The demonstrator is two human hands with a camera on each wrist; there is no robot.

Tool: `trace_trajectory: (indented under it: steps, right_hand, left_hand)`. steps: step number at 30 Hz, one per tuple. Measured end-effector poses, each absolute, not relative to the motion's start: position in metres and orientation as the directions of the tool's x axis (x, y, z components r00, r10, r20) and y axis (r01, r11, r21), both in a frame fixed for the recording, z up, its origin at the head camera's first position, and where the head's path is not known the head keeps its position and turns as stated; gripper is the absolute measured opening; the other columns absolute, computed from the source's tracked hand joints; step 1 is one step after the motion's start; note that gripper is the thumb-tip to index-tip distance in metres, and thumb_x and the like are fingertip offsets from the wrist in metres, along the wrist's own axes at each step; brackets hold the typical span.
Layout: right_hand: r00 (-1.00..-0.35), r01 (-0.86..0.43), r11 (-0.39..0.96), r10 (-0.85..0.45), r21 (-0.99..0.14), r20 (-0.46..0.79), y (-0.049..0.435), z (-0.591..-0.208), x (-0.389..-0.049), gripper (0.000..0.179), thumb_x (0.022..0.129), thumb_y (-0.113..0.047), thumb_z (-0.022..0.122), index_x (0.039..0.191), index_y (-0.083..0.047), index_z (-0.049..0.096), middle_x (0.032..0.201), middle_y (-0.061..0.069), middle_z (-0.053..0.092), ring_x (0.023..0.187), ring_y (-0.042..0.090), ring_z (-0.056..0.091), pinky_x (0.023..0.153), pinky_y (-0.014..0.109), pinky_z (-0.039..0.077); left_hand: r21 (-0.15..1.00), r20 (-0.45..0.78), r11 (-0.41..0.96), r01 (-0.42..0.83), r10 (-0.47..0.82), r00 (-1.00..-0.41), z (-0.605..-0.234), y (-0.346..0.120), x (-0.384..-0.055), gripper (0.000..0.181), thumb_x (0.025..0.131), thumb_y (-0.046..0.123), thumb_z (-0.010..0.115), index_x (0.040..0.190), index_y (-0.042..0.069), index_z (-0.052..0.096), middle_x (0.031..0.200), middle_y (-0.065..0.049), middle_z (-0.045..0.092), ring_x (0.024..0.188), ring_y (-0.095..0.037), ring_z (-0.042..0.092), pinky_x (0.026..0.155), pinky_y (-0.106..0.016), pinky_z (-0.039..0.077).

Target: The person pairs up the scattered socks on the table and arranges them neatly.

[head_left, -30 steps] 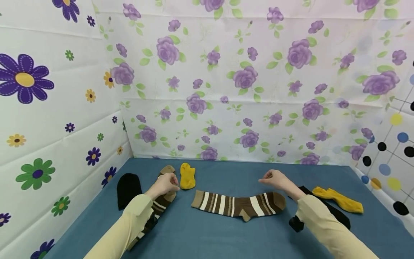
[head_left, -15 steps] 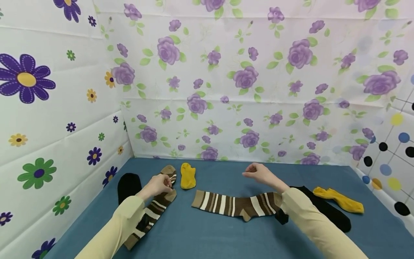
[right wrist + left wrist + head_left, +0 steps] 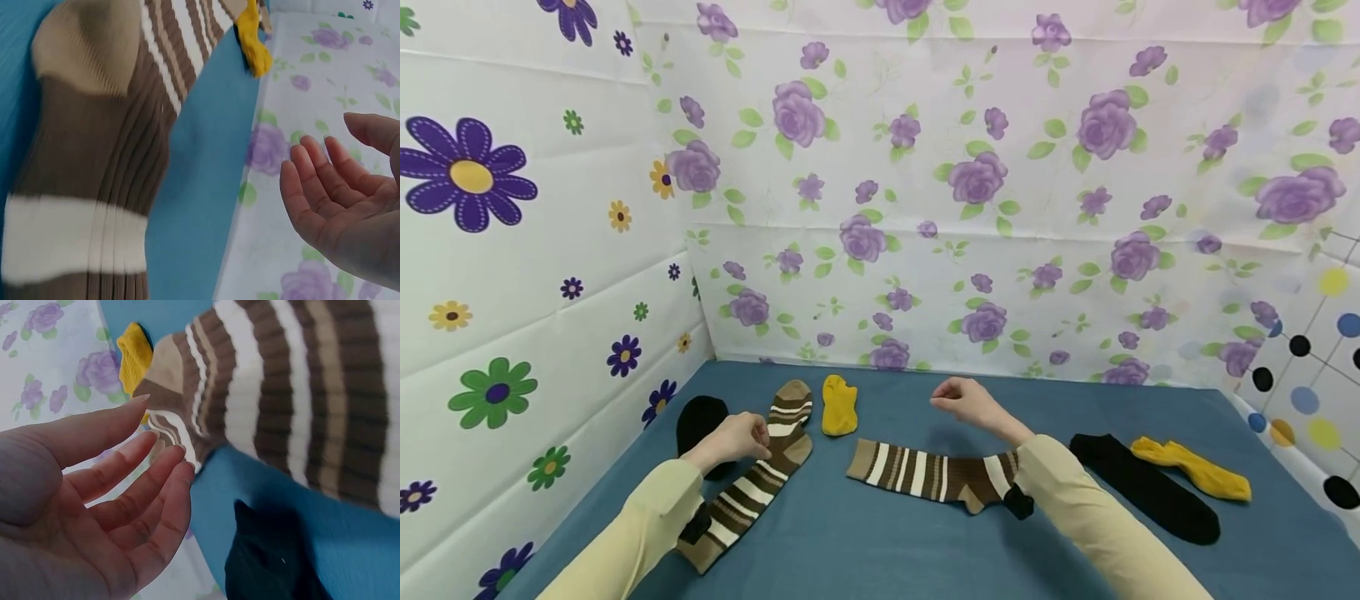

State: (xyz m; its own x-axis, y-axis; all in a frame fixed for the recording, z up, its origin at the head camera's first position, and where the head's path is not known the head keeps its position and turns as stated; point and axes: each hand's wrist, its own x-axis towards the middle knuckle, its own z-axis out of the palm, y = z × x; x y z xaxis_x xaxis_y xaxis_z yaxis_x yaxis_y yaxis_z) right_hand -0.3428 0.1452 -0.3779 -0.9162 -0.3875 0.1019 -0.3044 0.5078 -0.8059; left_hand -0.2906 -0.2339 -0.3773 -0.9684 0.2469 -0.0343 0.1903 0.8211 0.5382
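Observation:
My left hand (image 3: pixel 733 437), loosely bent with a gap between thumb and fingers, hovers over the left striped sock (image 3: pixel 752 497), which lies slantwise. In the left wrist view, nothing is between its fingers (image 3: pixel 169 481). A black sock (image 3: pixel 702 421) is partly covered by this hand. Behind the middle striped sock (image 3: pixel 917 473), my right hand (image 3: pixel 973 404) hangs in the air, its fingers (image 3: pixel 309 181) relaxed and holding nothing. The right sleeve and wrist camera cover the toe end of that sock. Both striped socks are brown, white and tan.
A small yellow sock (image 3: pixel 838 407) lies behind, between the striped socks. At the right, a long black sock (image 3: pixel 1146 490) rests beside another yellow sock (image 3: pixel 1195 471). Flower-printed sheets (image 3: pixel 880 167) wall off the back and left of the blue table (image 3: pixel 850 550).
My right hand has moved left, from near the right black sock to behind the middle striped sock. The left hand has drifted left and toward me. The socks stay where they were.

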Motion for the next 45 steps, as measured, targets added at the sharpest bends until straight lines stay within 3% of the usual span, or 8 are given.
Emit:
trace_trajectory:
  steps: [16, 27, 35, 45]
  right_hand:
    - [-0.842, -0.403, 0.454, -0.523, -0.795, 0.128, 0.093, -0.388, -0.341, 0.017, 0.091, -0.016, 0.056, 0.101, -0.001, 0.059, 0.090, 0.005, 0.058, 0.090, 0.035, 0.055, 0.071, 0.044, 0.047]
    - [-0.765, -0.492, 0.528, -0.642, -0.693, 0.053, 0.042, -0.386, -0.333, 0.026, 0.091, -0.014, 0.057, 0.113, 0.000, 0.056, 0.096, 0.001, 0.058, 0.089, 0.015, 0.055, 0.073, 0.027, 0.044]
    - [-0.735, -0.516, 0.574, -0.678, -0.636, -0.017, 0.013, -0.391, -0.328, 0.029, 0.090, -0.014, 0.059, 0.115, -0.001, 0.056, 0.107, 0.006, 0.058, 0.097, 0.014, 0.053, 0.079, 0.024, 0.042]
    - [-0.703, -0.521, 0.564, -0.710, -0.641, -0.053, -0.010, -0.397, -0.325, 0.034, 0.088, -0.015, 0.061, 0.119, -0.002, 0.055, 0.114, 0.007, 0.056, 0.104, 0.016, 0.051, 0.082, 0.024, 0.040]
  left_hand:
    - [0.555, -0.071, 0.815, 0.166, 0.245, -0.967, -0.381, -0.263, -0.283, 0.019, 0.073, 0.002, 0.072, 0.081, 0.001, 0.056, 0.072, -0.004, 0.051, 0.057, -0.018, 0.045, 0.049, -0.033, 0.041]
    - [0.543, -0.103, 0.827, 0.144, 0.236, -0.966, -0.381, -0.263, -0.281, 0.020, 0.073, 0.002, 0.073, 0.080, 0.002, 0.054, 0.069, -0.004, 0.049, 0.055, -0.017, 0.044, 0.048, -0.032, 0.040]
    - [0.512, -0.156, 0.847, 0.144, 0.256, -0.954, -0.379, -0.262, -0.277, 0.022, 0.071, 0.003, 0.076, 0.077, 0.003, 0.054, 0.064, -0.006, 0.048, 0.054, -0.017, 0.046, 0.047, -0.032, 0.041]
    - [0.498, -0.278, 0.866, 0.050, 0.214, -0.936, -0.378, -0.260, -0.261, 0.021, 0.072, 0.001, 0.075, 0.075, 0.003, 0.054, 0.061, -0.006, 0.048, 0.047, -0.012, 0.036, 0.044, -0.025, 0.032]
